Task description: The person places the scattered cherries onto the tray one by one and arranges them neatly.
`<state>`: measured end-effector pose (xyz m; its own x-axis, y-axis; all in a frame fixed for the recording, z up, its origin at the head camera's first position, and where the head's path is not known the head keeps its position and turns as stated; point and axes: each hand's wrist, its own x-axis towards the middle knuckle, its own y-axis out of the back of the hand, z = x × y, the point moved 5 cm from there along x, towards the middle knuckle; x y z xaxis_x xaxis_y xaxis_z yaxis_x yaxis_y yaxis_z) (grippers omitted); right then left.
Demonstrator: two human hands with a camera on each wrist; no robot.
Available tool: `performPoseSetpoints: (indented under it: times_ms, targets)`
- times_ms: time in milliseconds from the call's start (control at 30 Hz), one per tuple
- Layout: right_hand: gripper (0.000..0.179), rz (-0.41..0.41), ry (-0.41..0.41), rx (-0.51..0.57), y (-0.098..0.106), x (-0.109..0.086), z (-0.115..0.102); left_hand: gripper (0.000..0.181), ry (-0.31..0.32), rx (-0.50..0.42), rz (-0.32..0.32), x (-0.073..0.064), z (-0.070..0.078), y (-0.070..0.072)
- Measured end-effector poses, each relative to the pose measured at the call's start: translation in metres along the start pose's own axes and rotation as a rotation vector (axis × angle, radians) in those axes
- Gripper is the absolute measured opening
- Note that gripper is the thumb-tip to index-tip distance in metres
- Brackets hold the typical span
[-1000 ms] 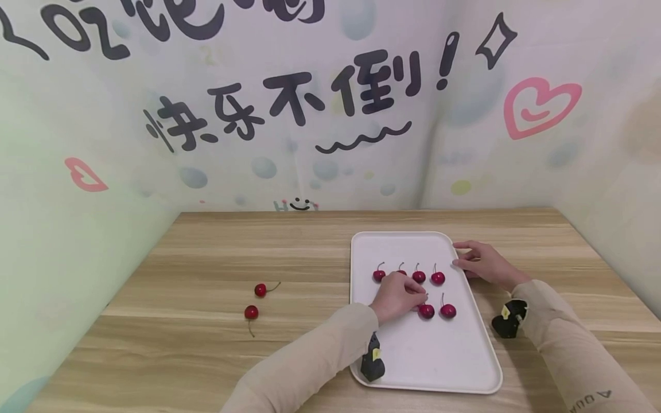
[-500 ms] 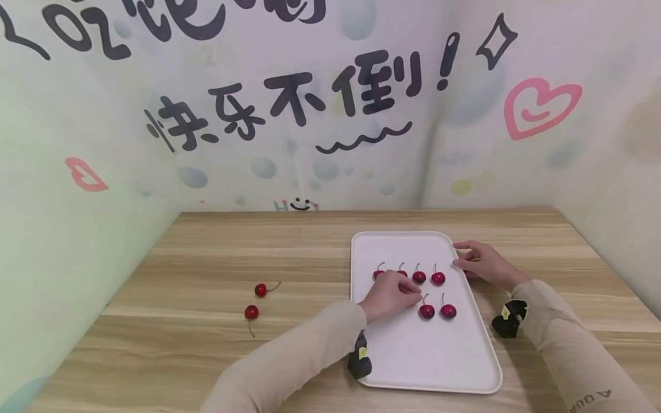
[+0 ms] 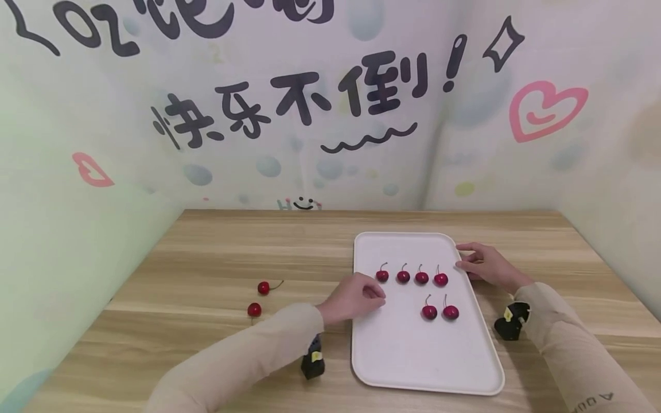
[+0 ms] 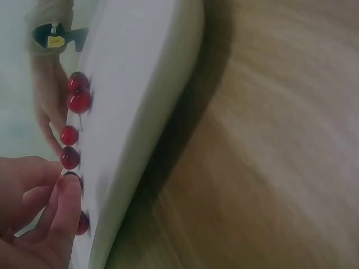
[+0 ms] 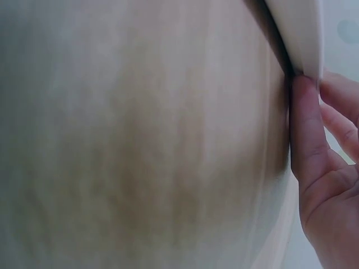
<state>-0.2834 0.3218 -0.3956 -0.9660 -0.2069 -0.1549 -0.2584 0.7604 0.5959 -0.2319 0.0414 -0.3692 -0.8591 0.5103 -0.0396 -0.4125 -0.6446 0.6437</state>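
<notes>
A white tray [image 3: 413,355] lies on the wooden table [image 3: 217,252] and carries a back row of several red cherries [image 3: 403,277] and two cherries nearer me [image 3: 429,312]. My left hand [image 3: 356,298] hovers at the tray's left edge with its fingers loosely curled and holds nothing. In the left wrist view the fingers [image 4: 64,207] sit close to the row of cherries [image 4: 69,135] on the tray [image 4: 140,67]. My right hand [image 3: 482,265] rests against the tray's right rim. The right wrist view shows the thumb [image 5: 305,129] touching the tray's edge [image 5: 305,33].
Two more cherries [image 3: 263,287] [image 3: 253,310] lie on the bare table to the left of the tray. Printed walls enclose the table at the back, left and right. A black wrist camera [image 3: 313,361] hangs under the left sleeve, another [image 3: 511,321] under the right.
My left hand has drawn back to the left, from the cherry in the tray's nearer row to the tray's left edge, and holds nothing. The right hand has stayed put.
</notes>
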Motion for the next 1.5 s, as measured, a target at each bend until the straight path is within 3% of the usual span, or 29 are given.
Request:
performPoseSetpoints:
  times_ms: [267, 633, 933, 1233, 1500]
  targets:
    - [0.057, 0.005, 0.000, 0.006, 0.001, 0.001, 0.003, 0.011, -0.006, 0.022, 0.024, -0.018, -0.012, 0.044]
    - [0.058, 0.006, -0.005, 0.011, -0.002, 0.002, 0.003, 0.020, -0.050, -0.022, -0.017, -0.035, -0.057, 0.081]
    - [0.058, 0.010, 0.004, 0.003, -0.001, 0.003, 0.005, 0.023, 0.004, 0.009, 0.112, -0.039, -0.090, 0.121]
    - [0.058, 0.001, -0.009, 0.018, -0.001, 0.001, 0.002, 0.027, 0.088, 0.027, 0.095, -0.044, -0.119, 0.132]
    - [0.058, 0.006, -0.016, 0.023, -0.001, 0.001, 0.001, 0.023, 0.151, 0.079, 0.075, -0.046, -0.131, 0.131]
